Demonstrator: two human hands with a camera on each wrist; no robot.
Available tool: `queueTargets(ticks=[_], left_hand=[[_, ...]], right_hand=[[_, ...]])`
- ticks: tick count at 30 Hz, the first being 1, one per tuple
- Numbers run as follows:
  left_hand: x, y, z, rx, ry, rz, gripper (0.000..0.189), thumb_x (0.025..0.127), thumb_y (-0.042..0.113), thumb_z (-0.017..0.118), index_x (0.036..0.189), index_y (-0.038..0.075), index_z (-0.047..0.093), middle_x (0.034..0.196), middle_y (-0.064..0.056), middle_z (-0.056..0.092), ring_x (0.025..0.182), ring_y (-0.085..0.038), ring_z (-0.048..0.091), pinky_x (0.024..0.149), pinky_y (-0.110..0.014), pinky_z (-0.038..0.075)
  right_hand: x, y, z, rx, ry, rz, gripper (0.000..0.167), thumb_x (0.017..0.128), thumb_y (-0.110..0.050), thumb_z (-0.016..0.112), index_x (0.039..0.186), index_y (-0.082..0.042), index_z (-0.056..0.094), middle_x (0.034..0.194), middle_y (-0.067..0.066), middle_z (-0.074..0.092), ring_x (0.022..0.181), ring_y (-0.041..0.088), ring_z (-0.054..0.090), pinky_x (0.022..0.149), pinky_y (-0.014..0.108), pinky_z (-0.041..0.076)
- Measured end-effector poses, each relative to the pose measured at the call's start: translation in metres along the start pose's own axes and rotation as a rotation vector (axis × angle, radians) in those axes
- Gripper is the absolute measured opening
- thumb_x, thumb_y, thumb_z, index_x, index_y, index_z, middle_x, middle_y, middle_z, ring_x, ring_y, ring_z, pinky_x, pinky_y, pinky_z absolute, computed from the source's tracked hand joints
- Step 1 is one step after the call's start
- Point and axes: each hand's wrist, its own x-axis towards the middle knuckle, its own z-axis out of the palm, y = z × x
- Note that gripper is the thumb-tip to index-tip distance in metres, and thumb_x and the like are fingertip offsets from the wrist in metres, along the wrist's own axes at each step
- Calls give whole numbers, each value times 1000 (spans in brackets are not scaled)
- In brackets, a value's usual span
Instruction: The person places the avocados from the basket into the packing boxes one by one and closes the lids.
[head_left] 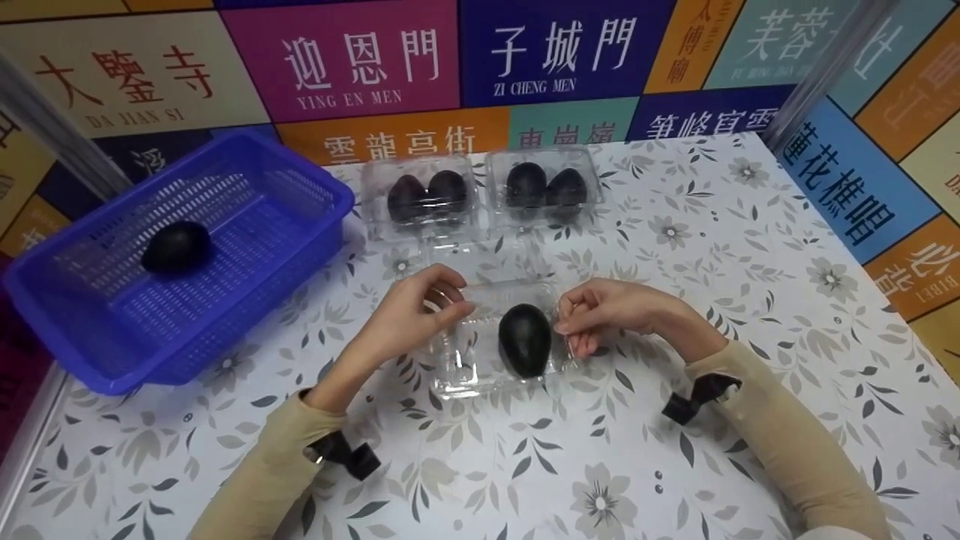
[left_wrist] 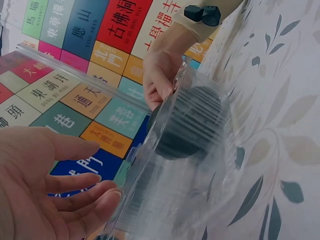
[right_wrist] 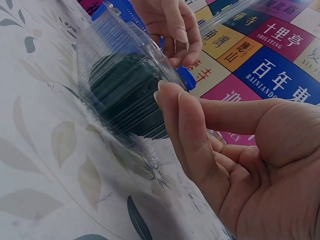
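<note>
A dark, egg-shaped avocado [head_left: 524, 341] lies in the right half of an open clear plastic clamshell box [head_left: 465, 375] in front of the person. With thumb and fingertips, the right hand [head_left: 611, 311] pinches the box's right rim beside the avocado. At the box's left side hovers the left hand [head_left: 420, 311], its fingers loosely bent. The left wrist view shows this left hand [left_wrist: 55, 185] apart from the rim, with nothing between thumb and fingers. Ribbed box wall covers part of the avocado [right_wrist: 125, 95] in the right wrist view.
A blue plastic basket [head_left: 262, 300] at the left holds another avocado [head_left: 178, 248]. Behind the open box stand two clear boxes [head_left: 375, 214] [head_left: 499, 214], each with two avocados. Printed panels [head_left: 345, 75] border the flower-patterned table [head_left: 720, 285] behind and at the right.
</note>
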Motion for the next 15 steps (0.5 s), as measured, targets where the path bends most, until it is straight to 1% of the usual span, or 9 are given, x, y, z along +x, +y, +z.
queueTargets(ticks=[4, 7, 11, 15], left_hand=[[-1, -3, -9, 8, 54, 14, 28, 91, 16, 76, 112, 2, 65, 99, -9, 70, 90, -23, 68, 84, -38, 56], [-2, -4, -19, 1, 95, 1, 28, 91, 15, 76, 113, 2, 65, 101, -10, 70, 92, -23, 67, 84, -39, 56], [-6, -5, -33, 1, 156, -15, 29, 91, 12, 76, 115, 1, 65, 104, -14, 69, 93, -24, 67, 82, -39, 56], [-8, -6, -46, 17, 217, 2, 29, 90, 10, 76, 114, 0, 65, 107, -18, 69, 94, -26, 67, 80, -37, 56]], right_hand=[[1, 1, 0, 0, -4, -5, 10, 97, -7, 67, 90, -2, 61, 73, 8, 72, 62, 14, 70, 59, 24, 57], [1, 2, 0, -2, -6, -2, 11, 97, -8, 67, 89, -3, 61, 73, 7, 72, 62, 14, 70, 59, 24, 57], [2, 3, 0, 2, -6, 2, 12, 97, -8, 68, 89, -3, 61, 72, 7, 72, 62, 14, 70, 59, 24, 57], [1, 2, -1, 12, -3, -5, 11, 97, -7, 67, 89, -3, 61, 72, 8, 72, 62, 14, 70, 59, 25, 57]])
